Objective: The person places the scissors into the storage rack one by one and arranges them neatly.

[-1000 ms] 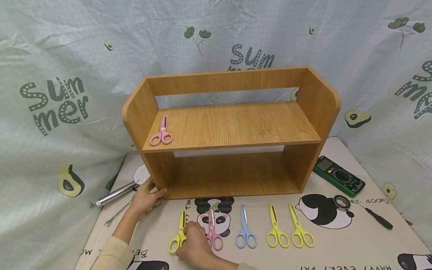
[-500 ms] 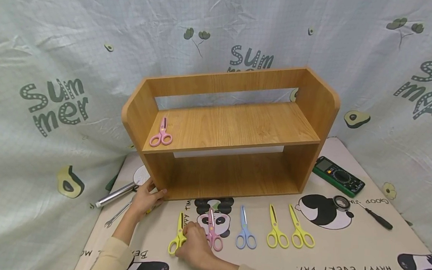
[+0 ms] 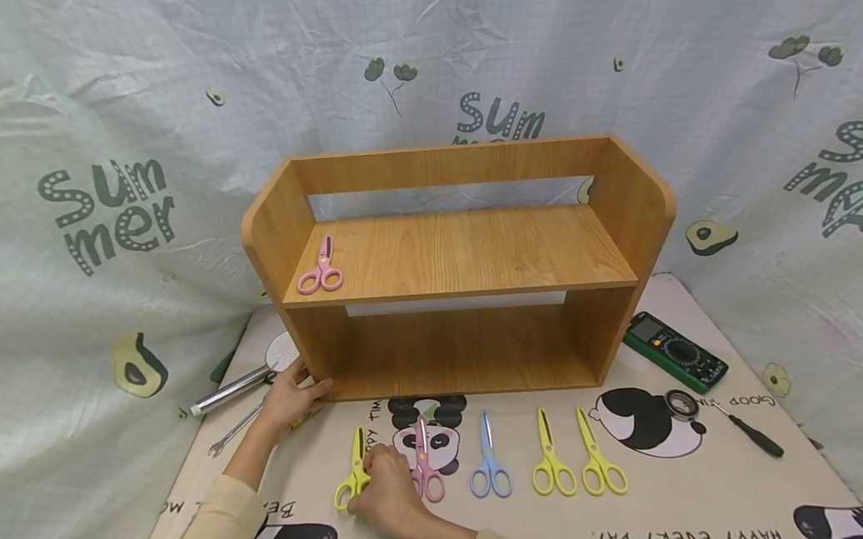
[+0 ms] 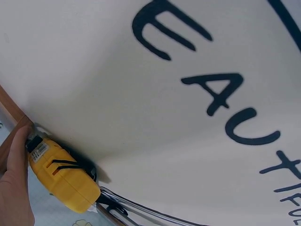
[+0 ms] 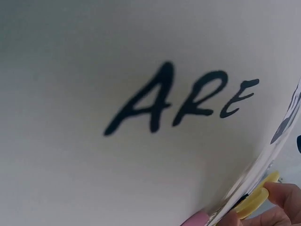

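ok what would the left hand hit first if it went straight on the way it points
Most likely the wooden shelf: the left hand is at its lower front corner, though exact depth there is unclear.

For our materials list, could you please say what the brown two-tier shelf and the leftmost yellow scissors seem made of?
Brown two-tier shelf: probably wood or laminate, satin, judging by visible grain.
Leftmost yellow scissors: likely smooth plastic, from even colour; the blade's dark strip is unclear.
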### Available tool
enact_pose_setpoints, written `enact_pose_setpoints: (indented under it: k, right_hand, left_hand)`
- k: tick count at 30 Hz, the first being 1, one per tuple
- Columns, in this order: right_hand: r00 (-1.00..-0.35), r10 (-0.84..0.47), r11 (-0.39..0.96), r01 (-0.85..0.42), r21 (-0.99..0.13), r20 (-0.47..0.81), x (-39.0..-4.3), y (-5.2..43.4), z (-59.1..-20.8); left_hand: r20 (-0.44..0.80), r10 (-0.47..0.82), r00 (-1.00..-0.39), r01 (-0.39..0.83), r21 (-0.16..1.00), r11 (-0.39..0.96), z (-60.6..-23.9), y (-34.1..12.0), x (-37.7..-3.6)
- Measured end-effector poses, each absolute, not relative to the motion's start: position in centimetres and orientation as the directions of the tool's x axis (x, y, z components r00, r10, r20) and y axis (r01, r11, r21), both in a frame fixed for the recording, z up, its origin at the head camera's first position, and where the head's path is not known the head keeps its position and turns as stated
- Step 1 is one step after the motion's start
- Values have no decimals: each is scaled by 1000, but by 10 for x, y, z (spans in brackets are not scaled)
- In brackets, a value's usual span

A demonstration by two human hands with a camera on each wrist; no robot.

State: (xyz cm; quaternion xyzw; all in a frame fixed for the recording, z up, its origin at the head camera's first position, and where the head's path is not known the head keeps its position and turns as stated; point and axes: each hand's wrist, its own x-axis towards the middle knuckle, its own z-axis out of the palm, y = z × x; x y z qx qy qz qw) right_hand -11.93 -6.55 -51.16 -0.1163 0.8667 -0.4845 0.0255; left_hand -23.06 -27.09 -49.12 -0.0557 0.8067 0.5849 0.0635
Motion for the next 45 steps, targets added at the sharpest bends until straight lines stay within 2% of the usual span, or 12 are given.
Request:
enact_pose_setpoints:
  k: [6, 21, 28, 38, 45]
  right_hand:
    - [-971, -233, 531, -167, -831, 46, -118, -66, -512]
    - [-974, -220, 486, -159, -859, 56, -120, -59, -499]
    - [-969, -233, 459, -186, -869, 85, -118, -44, -468]
    - [-954, -294, 423, -178, -888, 51, -109, -17, -408]
    - [-935, -330, 374, -255, -891, 129, -109, -1, -367]
  left_hand:
    - [-179, -34, -983, -181, 930, 320, -490, -271, -231]
    - [-178, -30, -984, -178, 927, 330, -491, -271, -231]
    - [-174, -19, -985, -170, 932, 321, -491, -271, -231]
    - [-181, -25, -983, -179, 931, 319, -491, -272, -230]
    - [-170, -13, -985, -165, 936, 310, -492, -273, -230]
